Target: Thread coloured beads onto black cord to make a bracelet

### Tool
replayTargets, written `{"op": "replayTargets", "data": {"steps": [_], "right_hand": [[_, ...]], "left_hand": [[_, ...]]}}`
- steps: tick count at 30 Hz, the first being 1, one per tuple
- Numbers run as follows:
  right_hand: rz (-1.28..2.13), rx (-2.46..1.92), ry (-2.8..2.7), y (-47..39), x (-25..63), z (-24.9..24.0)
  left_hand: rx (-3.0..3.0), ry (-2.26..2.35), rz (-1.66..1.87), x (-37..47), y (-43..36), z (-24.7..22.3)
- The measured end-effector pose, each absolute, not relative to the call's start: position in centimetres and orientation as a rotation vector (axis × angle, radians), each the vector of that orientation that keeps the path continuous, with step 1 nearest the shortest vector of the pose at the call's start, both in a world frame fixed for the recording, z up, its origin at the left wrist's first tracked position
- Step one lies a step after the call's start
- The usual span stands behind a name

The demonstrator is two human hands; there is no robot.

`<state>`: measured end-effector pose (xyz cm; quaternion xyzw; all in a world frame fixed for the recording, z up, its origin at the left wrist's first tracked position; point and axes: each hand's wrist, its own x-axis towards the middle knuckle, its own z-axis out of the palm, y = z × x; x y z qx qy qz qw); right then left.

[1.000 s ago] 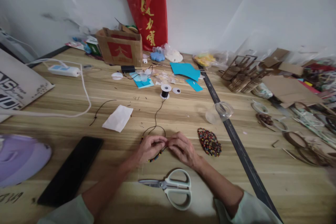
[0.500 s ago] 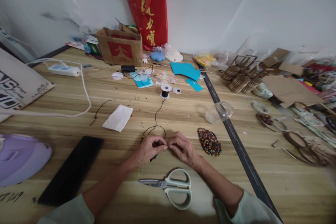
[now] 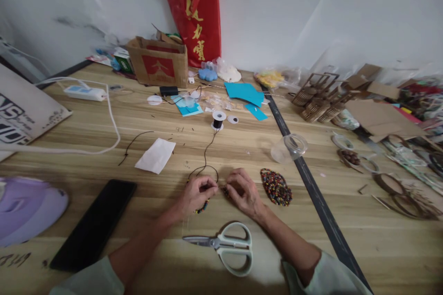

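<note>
My left hand (image 3: 200, 193) is closed in a pinch, thumb against forefinger, on a thin black cord (image 3: 205, 154). The cord loops behind the hand and runs back to a white spool (image 3: 218, 120). Small coloured beads strung in a curve (image 3: 202, 208) show under this hand, partly hidden by it. A short gap to the right, my right hand (image 3: 244, 193) has its fingertips together on a few small dark beads (image 3: 226, 191), mostly covered. A coiled pile of bead strings (image 3: 276, 187) lies beside my right hand. Scissors (image 3: 224, 243) with pale green handles rest in front of both hands.
On the left are a black phone (image 3: 95, 223), a purple object (image 3: 32, 209) and a white paper (image 3: 155, 155). A clear round container (image 3: 289, 148) stands at right. Farther back are a cardboard box (image 3: 159, 64), a red bag (image 3: 199, 18) and small bamboo baskets (image 3: 316, 99).
My hands have drawn slightly apart from touching fingertips. Small beads now show at my right fingertips, and more of the beaded curve shows under my left hand.
</note>
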<state>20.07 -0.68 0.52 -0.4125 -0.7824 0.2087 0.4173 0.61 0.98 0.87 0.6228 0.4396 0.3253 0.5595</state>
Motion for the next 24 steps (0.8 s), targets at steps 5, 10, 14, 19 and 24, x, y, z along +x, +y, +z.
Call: {"op": "replayTargets", "data": {"steps": [5,10,14,19,24], "right_hand": [[0.378,-1.034,-2.094,-0.6,19.78,0.06],[0.265,-1.058,-2.212,-0.54,19.47,0.03],[0.242,-1.05,-2.242,-0.5,19.32,0.1],[0.262,-1.008,-2.249,-0.43,19.31,0.15],[0.332,-0.942,-2.211,-0.36,19.56,0.24]], "left_hand": [[1.433,1.042,0.777,0.6,1.05,0.74],[1.442,1.046,0.775,0.65,1.03,0.94],[1.472,1.037,0.786,0.71,0.98,1.02],[1.501,1.03,0.769,0.72,1.0,0.77],[1.519,1.04,0.767,0.69,1.03,0.47]]}}
